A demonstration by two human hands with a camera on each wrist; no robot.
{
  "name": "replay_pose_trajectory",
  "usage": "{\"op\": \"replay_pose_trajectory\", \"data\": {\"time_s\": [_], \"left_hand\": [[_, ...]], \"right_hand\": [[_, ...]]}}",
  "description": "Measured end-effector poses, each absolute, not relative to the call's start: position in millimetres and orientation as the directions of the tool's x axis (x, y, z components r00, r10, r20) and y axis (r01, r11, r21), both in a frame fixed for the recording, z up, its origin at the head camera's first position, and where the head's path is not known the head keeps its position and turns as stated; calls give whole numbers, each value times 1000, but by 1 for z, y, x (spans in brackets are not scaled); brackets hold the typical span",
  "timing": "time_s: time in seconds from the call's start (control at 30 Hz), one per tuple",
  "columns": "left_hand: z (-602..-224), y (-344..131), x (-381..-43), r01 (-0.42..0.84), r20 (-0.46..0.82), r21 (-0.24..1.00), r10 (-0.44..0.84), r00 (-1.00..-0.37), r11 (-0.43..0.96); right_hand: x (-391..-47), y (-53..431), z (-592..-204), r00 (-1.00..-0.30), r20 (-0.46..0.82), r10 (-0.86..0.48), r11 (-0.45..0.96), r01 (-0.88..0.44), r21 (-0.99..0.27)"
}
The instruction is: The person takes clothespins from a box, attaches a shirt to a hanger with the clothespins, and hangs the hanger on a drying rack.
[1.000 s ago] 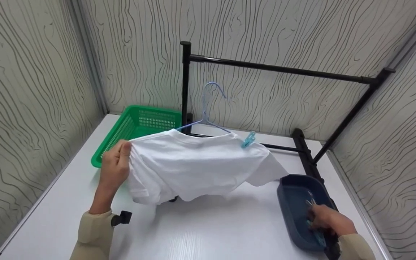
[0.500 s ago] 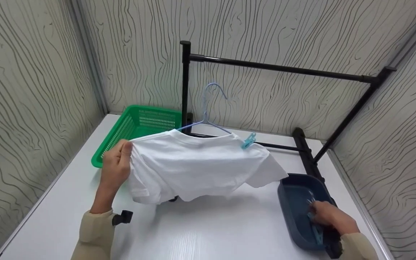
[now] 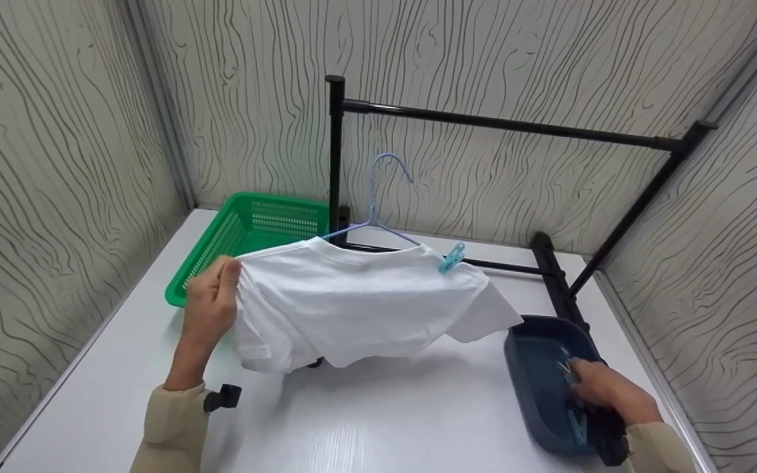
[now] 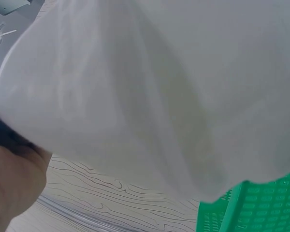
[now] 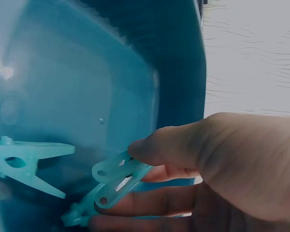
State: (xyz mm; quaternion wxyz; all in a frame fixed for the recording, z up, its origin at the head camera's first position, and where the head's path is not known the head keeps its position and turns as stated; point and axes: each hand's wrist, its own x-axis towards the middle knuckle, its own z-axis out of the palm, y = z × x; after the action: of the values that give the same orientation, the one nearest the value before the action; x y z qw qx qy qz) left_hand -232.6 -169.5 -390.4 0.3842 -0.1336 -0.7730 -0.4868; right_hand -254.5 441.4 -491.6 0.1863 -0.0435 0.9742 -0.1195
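Note:
My left hand (image 3: 213, 299) grips the shoulder end of a white T-shirt (image 3: 365, 302), which is held up over the table on a blue wire hanger (image 3: 373, 213). A light-blue clothespin (image 3: 452, 257) is clipped on the shirt's right shoulder. In the left wrist view the shirt's cloth (image 4: 135, 96) covers most of the picture. My right hand (image 3: 608, 391) reaches into a dark blue bin (image 3: 524, 394). There, in the right wrist view, thumb and fingers pinch a pale teal clothespin (image 5: 112, 173). Another clothespin (image 5: 31, 153) lies on the bin's floor to its left.
A black rack (image 3: 510, 123) with a top rail stands behind the shirt. At the back left, a green basket (image 3: 198, 259) sits beside the rack's upright. Patterned wall panels (image 3: 253, 85) close in the white table (image 3: 352, 427) at the back and both sides.
My right hand has shifted slightly to the right and up inside the bin, showing more of a clothespin below it. My left hand and the shirt stay almost where they were.

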Motion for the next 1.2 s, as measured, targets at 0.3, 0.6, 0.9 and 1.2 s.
{"op": "replay_pose_trajectory", "data": {"time_s": [0.3, 0.6, 0.9, 1.2], "left_hand": [[-400, -172, -239, 565, 690, 688, -167, -705, 456], [-414, -179, -250, 566, 687, 688, -159, -709, 454], [-415, -176, -250, 559, 693, 681, -169, -701, 473], [-391, -158, -232, 588, 717, 661, -162, -678, 467]], "right_hand": [[-252, 441, -480, -917, -371, -146, 954, -31, -297], [-254, 441, -474, -939, -297, -172, 959, -91, -268], [-252, 441, -456, -953, -137, -271, 938, -230, -258], [-251, 424, -423, -968, -38, -250, 939, -232, -255]]}}
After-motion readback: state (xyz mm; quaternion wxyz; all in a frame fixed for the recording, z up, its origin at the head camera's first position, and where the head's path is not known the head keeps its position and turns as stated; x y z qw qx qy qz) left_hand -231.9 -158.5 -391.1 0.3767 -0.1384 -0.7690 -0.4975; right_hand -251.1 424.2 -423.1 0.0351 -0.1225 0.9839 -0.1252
